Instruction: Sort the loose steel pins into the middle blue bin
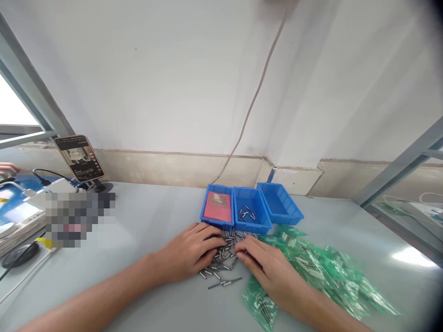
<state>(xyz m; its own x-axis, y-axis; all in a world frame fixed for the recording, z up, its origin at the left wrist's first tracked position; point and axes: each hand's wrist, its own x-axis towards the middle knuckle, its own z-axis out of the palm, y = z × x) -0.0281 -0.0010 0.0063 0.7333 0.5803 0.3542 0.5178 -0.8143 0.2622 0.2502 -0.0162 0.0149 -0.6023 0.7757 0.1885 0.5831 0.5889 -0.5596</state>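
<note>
Small metal pins lie in a loose pile on the grey table. My left hand rests over the left side of the pile, its fingers curved onto the pins; whether it grips one is hidden. At the pile's right side my right hand has thumb and fingertips pinched together, and what is between them is too small to make out. Behind the hands stand a blue bin with a pink sheet, a blue bin holding several pins, and a blue bin with nothing visible inside.
Green plastic bags of metal parts spread beside and under my right forearm. A phone on a stand, a power strip, cables and a black mouse occupy the left. Another person's hand shows at the left edge.
</note>
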